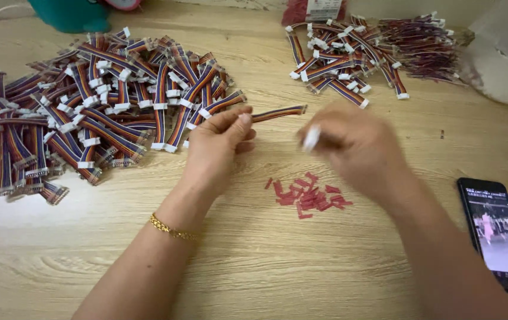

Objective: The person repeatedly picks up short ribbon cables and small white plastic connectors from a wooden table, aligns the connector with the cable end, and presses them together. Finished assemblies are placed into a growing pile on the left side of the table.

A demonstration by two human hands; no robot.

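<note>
Wooden table (254,261) carries everything. Left hand (215,148) pinches a short rainbow-striped flat cable (277,112) near the table's middle, above small red plastic bits (308,195). Right hand (354,148), blurry, fingers grasp a small white plastic plug (312,137).

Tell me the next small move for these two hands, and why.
Probably bring the right hand left so its white connector meets the bare end of the ribbon cable pinched in the left hand. That end points at the right hand, with a gap between them; the right hand is blurred.
</note>
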